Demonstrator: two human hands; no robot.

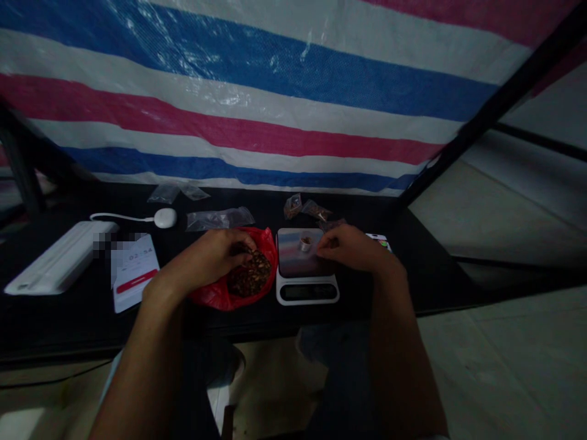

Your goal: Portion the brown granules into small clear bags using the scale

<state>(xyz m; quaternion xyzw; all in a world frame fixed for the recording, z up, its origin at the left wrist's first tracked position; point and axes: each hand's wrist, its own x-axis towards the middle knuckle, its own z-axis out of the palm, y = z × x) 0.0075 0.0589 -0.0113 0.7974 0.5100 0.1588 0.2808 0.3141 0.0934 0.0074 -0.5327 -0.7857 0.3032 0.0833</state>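
Note:
My left hand (222, 252) reaches over an open red plastic bag (215, 297), its fingers bent together at the small brown grains (251, 275) inside. Whether a grain is between the fingertips is too dark to see. To the right, a white kitchen scale (307, 280) with a dark, shiny plate carries a small round cup (305, 243) holding some brown bits. My right hand (346, 247) hovers at the plate's right side, close to the cup, with thumb and fingers pinched. What it may hold is hidden.
Several small clear bags with brown contents (317, 211) lie behind the scale. Flat clear bags (220, 219) rest behind the red one. On the left are a phone (136, 275), a long white case (59, 260) and a white corded puck (165, 217). A striped tarp (257, 134) hangs behind.

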